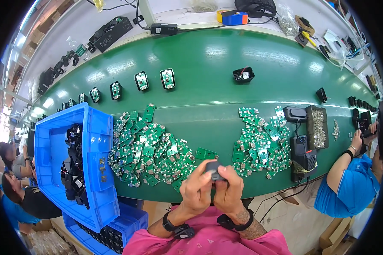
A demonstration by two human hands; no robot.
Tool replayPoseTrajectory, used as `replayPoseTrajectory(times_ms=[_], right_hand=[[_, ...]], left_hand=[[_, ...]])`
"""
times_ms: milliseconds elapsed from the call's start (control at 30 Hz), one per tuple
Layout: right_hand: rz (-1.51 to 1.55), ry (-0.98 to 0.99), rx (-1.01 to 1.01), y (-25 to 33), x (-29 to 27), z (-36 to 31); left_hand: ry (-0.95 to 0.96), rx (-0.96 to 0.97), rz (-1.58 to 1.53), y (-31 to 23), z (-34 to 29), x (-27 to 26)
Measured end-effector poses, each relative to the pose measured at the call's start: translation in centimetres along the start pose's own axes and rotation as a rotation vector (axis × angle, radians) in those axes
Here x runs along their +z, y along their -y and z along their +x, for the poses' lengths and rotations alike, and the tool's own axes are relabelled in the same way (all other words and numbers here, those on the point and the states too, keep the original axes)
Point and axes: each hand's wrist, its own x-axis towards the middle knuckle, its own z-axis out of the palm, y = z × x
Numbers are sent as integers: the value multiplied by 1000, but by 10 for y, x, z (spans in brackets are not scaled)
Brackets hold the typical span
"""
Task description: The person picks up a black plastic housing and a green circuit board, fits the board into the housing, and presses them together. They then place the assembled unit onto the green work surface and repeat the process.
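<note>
A small black plastic housing is held between my two hands at the front edge of the green bench. My left hand grips it from the left. From the other side my right hand closes on it, with the thumb near its top. What lies inside the housing is hidden from view. Just beyond my fingers is a single green circuit board. To the left spreads a large heap of green circuit boards, and a smaller heap of boards is at the right.
A blue crate with black parts stands at left. Black housings with boards line the far side; another black housing sits farther right. A screw tray and a black device are right, near a co-worker's arm.
</note>
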Motion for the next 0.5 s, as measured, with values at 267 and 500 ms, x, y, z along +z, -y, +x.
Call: replayPoseTrajectory(times_ms=[267,500], right_hand=[[198,239,560,3,-18,14],[52,232,472,6,-21,21]], left_hand=[[-38,-1165,-609,6,33,-18],[282,-1205,-457,2,42,-25]])
